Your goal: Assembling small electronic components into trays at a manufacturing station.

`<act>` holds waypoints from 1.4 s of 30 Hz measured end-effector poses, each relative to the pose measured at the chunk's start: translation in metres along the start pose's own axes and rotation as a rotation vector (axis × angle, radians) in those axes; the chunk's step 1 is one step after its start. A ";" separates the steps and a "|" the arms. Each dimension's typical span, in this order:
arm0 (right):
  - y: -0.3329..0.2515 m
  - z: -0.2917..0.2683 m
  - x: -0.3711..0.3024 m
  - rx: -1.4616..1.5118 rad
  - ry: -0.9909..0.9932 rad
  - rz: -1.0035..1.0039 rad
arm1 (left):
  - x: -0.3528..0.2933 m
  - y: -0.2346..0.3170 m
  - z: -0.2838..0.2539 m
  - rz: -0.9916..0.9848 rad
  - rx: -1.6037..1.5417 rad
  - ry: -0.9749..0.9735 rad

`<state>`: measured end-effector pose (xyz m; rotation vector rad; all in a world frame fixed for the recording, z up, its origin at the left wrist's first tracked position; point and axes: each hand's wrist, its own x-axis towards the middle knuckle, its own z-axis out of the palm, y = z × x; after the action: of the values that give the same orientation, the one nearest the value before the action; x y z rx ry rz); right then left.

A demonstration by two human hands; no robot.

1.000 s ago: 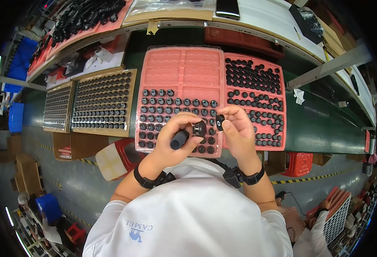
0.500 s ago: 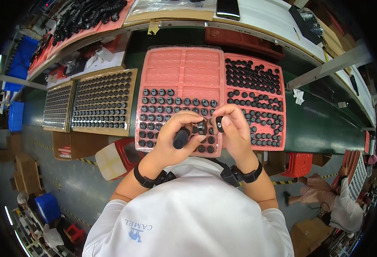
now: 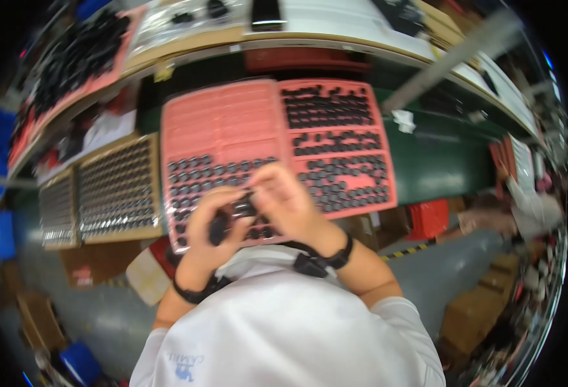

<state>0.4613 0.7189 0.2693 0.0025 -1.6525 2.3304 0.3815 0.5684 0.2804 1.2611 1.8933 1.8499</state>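
The picture is blurred by motion. My left hand (image 3: 210, 226) is curled around black cylindrical pieces; a dark cylinder (image 3: 219, 227) shows in its grip. A dark round piece (image 3: 244, 206) sits between its thumb and forefinger. Whether these are one part or two, I cannot tell. My right hand (image 3: 290, 203) is closed, its fingertips at the dark round piece; the small black cap it held is mostly hidden. Beneath both hands lies a pink tray (image 3: 216, 119) with rows of black cylindrical parts in its near half. To its right, another pink tray (image 3: 392, 187) holds many small black caps.
Two cardboard trays (image 3: 158, 193) of black round parts stand at the left. A shelf (image 3: 335, 29) runs along the back with a pile of black parts (image 3: 71, 64). A slanted metal post (image 3: 439, 71) rises at right. A person (image 3: 522, 200) is at the far right.
My right hand has moved left and brought the small black cap up against the piece in my left hand. The view has turned, so the trays appear further left.
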 end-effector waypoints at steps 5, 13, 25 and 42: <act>0.002 -0.002 0.005 0.021 -0.014 0.005 | -0.005 -0.011 -0.001 -0.021 -0.047 0.038; -0.004 -0.006 0.001 -0.302 -0.018 0.029 | -0.001 -0.017 0.003 -0.025 -0.076 0.101; -0.003 -0.013 0.003 -0.544 -0.039 -0.321 | -0.007 -0.030 -0.006 -0.301 -0.167 0.055; 0.063 -0.035 0.070 -0.861 -0.102 0.199 | -0.057 -0.066 -0.058 -0.611 -0.415 0.205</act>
<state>0.3849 0.7482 0.2101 -0.2277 -2.6642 1.5617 0.3495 0.4982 0.2092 0.3208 1.6044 1.9152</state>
